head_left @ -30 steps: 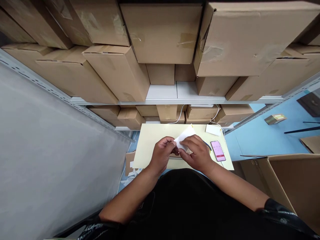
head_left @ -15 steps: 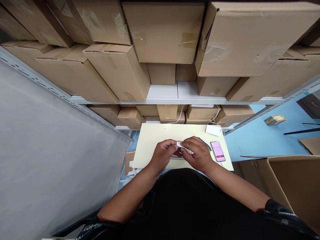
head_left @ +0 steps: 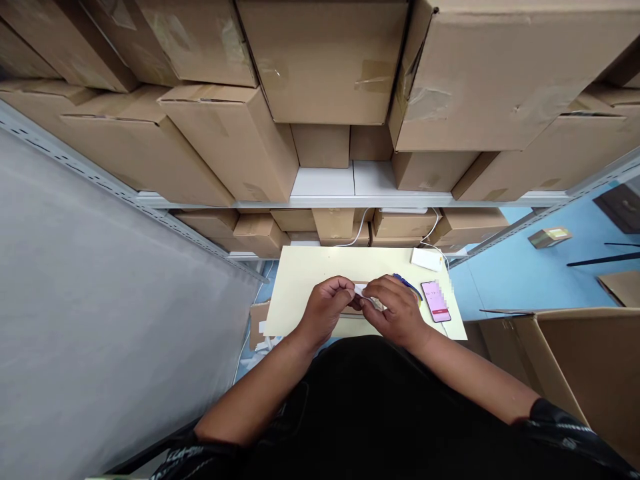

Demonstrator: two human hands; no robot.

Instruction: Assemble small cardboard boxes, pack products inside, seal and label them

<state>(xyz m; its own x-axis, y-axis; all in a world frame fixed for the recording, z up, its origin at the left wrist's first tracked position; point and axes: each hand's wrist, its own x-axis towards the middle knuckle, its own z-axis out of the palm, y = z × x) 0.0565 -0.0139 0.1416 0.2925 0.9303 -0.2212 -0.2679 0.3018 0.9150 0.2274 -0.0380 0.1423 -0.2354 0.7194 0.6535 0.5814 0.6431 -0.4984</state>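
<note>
Above a pale yellow table (head_left: 300,280), both my hands meet on a small white piece (head_left: 359,290) that looks like paper or a label. My left hand (head_left: 325,307) is closed, pinching its left end between thumb and fingers. From the other side, my right hand (head_left: 395,307) grips it with thumb and fingertips. Under my hands lies a flat brown thing (head_left: 350,316), mostly covered by them. A blue object (head_left: 407,283) with a yellow part sticks out behind my right hand; its kind is unclear.
To the right on the table are a phone (head_left: 436,301) with a lit pink screen and a white box (head_left: 427,259) with a cable. Shelves (head_left: 350,201) full of cardboard boxes (head_left: 330,63) rise behind. A grey wall (head_left: 115,320) stands left, a large open carton (head_left: 590,360) right.
My fingers have shifted slightly on the white piece, and my right fingers sit a little more apart. More of the blue object shows. The view has tilted a little.
</note>
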